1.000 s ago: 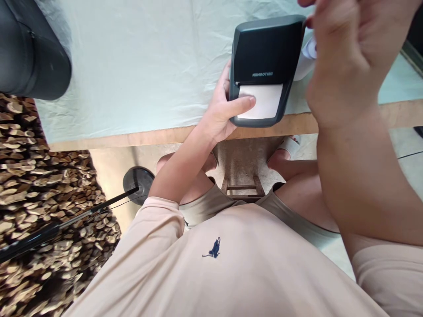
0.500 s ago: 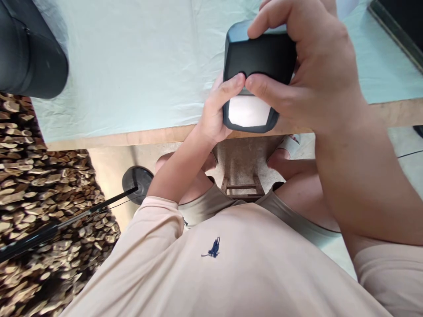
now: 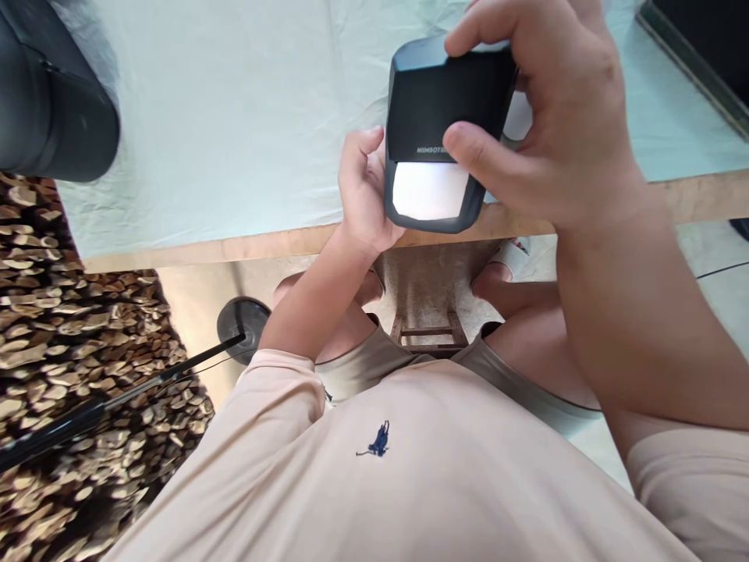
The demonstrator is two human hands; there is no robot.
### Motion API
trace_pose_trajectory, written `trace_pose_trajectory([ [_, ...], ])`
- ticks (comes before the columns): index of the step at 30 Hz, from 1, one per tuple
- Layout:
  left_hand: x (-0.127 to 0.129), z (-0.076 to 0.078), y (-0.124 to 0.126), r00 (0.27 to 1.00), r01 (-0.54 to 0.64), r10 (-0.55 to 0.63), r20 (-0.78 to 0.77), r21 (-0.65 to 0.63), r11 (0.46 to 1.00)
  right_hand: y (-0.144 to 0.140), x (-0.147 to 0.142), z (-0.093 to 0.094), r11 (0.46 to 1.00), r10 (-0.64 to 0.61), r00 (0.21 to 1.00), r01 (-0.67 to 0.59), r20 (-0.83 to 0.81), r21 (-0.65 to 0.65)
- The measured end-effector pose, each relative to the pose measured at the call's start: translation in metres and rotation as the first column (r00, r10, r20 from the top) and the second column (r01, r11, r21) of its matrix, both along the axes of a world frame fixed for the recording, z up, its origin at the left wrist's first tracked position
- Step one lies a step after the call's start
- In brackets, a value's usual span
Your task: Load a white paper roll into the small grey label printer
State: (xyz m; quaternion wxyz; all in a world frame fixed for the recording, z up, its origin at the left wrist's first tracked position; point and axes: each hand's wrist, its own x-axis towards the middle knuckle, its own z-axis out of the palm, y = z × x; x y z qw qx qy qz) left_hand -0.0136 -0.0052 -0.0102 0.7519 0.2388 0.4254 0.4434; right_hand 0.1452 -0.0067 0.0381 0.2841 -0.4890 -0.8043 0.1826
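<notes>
A dark grey label printer (image 3: 440, 101) with a white label (image 3: 428, 190) showing at its front slot stands near the front edge of the table (image 3: 222, 125). My right hand (image 3: 550, 117) grips it from above and the right, thumb across the front beside the label, fingers over the top. My left hand (image 3: 363, 191) sits against the printer's left side, fingers curled loosely, the thumb off the label. A bit of white paper (image 3: 518, 117) shows behind the printer, under my right hand.
A pale green cloth covers the table, its wooden edge (image 3: 234, 246) facing me. A black rounded object (image 3: 52, 94) sits at the far left. A dark frame (image 3: 690, 55) lies at the top right. Below are my knees, a stool, a black pole and patterned flooring.
My right hand came down from the air onto the printer and gripped it. My left thumb left the label and the hand drew back to the printer's left side.
</notes>
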Motion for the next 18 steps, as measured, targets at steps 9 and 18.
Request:
trace_pose_trajectory([
  [9,0.005,-0.009,0.002,0.975,-0.039,0.020,0.221,0.085,0.996,-0.003,0.002,0.008,0.996,0.080,0.996,-0.078,0.048,-0.032],
  [18,0.006,0.001,0.001,0.982,0.022,-0.030,0.184,0.042,0.999,-0.006,0.006,0.011,0.961,-0.252,0.964,0.240,0.083,0.135],
])
